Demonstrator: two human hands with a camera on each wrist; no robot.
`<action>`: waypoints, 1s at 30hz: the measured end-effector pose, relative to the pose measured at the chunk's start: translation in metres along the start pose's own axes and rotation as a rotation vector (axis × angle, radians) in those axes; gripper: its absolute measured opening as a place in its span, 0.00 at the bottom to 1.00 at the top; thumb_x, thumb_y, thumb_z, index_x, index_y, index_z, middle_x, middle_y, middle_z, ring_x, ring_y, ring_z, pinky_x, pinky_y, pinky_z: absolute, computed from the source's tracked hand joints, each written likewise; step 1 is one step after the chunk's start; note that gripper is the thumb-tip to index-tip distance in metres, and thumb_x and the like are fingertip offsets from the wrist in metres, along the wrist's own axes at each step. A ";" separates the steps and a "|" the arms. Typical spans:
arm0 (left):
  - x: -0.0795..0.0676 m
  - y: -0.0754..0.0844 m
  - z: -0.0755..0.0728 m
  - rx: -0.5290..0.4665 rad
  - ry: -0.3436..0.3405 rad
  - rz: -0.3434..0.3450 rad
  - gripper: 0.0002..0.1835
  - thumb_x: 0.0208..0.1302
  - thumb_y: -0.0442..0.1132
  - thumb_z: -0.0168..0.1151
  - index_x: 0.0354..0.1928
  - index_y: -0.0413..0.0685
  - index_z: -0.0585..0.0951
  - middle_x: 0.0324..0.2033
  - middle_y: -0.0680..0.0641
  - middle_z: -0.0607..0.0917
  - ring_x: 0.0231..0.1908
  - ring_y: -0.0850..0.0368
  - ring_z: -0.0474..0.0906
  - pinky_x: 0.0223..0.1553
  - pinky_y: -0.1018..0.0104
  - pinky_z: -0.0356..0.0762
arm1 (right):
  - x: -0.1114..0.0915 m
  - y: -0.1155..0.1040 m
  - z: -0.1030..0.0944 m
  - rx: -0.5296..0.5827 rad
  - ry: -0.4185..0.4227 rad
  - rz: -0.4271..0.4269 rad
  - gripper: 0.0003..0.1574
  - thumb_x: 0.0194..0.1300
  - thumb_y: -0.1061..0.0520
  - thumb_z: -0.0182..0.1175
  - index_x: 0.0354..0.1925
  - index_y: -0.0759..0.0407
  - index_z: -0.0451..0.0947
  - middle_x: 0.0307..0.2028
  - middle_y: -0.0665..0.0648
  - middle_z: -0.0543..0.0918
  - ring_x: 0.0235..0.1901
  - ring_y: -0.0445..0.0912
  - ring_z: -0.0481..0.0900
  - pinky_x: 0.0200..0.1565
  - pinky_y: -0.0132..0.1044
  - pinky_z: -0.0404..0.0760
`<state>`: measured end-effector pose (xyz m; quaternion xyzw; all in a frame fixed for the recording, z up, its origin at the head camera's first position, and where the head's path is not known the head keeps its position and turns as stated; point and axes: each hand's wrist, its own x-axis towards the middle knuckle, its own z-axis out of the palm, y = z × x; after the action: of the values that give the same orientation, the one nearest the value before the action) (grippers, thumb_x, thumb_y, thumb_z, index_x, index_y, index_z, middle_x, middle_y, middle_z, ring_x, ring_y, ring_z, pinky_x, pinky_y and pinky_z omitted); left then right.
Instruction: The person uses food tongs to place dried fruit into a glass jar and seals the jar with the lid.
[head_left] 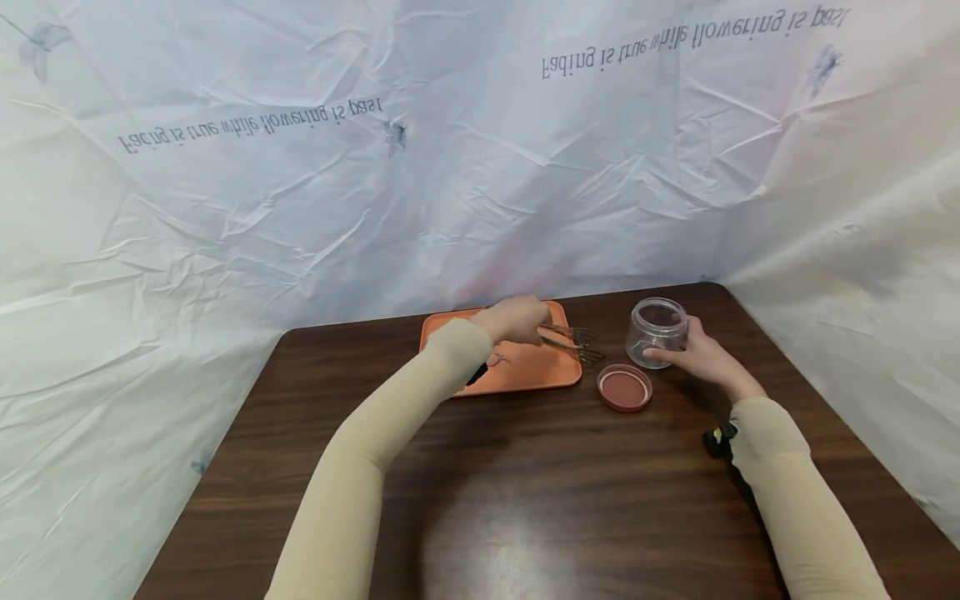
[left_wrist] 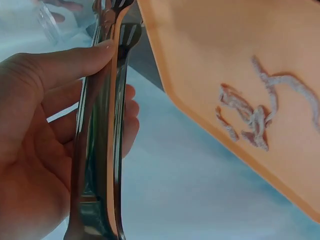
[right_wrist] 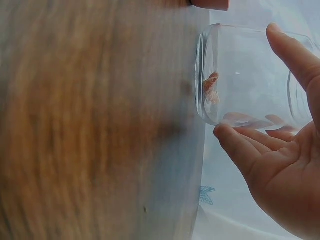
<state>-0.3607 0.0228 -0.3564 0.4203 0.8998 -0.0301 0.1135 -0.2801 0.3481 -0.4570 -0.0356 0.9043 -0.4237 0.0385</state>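
Observation:
My left hand (head_left: 517,319) grips a pair of metal tongs (left_wrist: 100,145) over the orange tray (head_left: 528,371), the thumb pressed along one arm. The tongs' forked tips point right, past the tray's edge, with nothing seen between them. Several pale, powdery dried strips (left_wrist: 257,120) lie on the tray. On the right, my right hand (head_left: 708,362) holds a clear jar (head_left: 648,333) round its side, thumb in front. The jar is upright and has no lid on it. A small reddish-brown piece (right_wrist: 211,87) shows at the bottom inside it.
A reddish-brown jar lid (head_left: 625,388) lies on the dark wooden table (head_left: 525,475) between tray and jar. A white printed sheet (head_left: 480,167) hangs behind the table and down both sides.

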 end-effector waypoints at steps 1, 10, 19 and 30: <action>0.002 0.000 -0.001 0.002 -0.005 0.003 0.19 0.68 0.40 0.68 0.59 0.45 0.83 0.50 0.47 0.85 0.48 0.55 0.81 0.47 0.63 0.80 | 0.000 0.000 0.000 -0.001 -0.001 0.000 0.73 0.66 0.36 0.66 0.75 0.72 0.27 0.69 0.83 0.52 0.69 0.76 0.55 0.63 0.71 0.61; 0.011 0.002 -0.004 -0.022 0.023 -0.003 0.12 0.68 0.37 0.67 0.52 0.44 0.84 0.42 0.50 0.84 0.39 0.57 0.80 0.39 0.64 0.80 | -0.003 0.000 0.003 -0.015 0.000 0.013 0.72 0.66 0.36 0.66 0.75 0.73 0.28 0.68 0.84 0.54 0.69 0.76 0.54 0.63 0.71 0.60; 0.013 -0.005 -0.001 -0.047 0.037 -0.015 0.08 0.69 0.35 0.66 0.48 0.49 0.85 0.41 0.50 0.84 0.40 0.58 0.80 0.41 0.65 0.80 | -0.001 -0.001 0.000 -0.034 0.006 0.018 0.74 0.66 0.35 0.66 0.76 0.73 0.28 0.68 0.84 0.54 0.69 0.76 0.54 0.63 0.71 0.60; 0.020 -0.007 0.009 -0.011 0.099 0.020 0.06 0.71 0.36 0.64 0.46 0.53 0.86 0.38 0.52 0.84 0.36 0.59 0.79 0.37 0.66 0.79 | -0.003 0.000 -0.002 -0.038 0.003 0.028 0.74 0.66 0.34 0.65 0.76 0.72 0.27 0.68 0.84 0.54 0.69 0.77 0.54 0.62 0.72 0.60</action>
<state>-0.3770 0.0314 -0.3697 0.4295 0.9002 -0.0031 0.0716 -0.2772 0.3500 -0.4551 -0.0229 0.9127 -0.4057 0.0427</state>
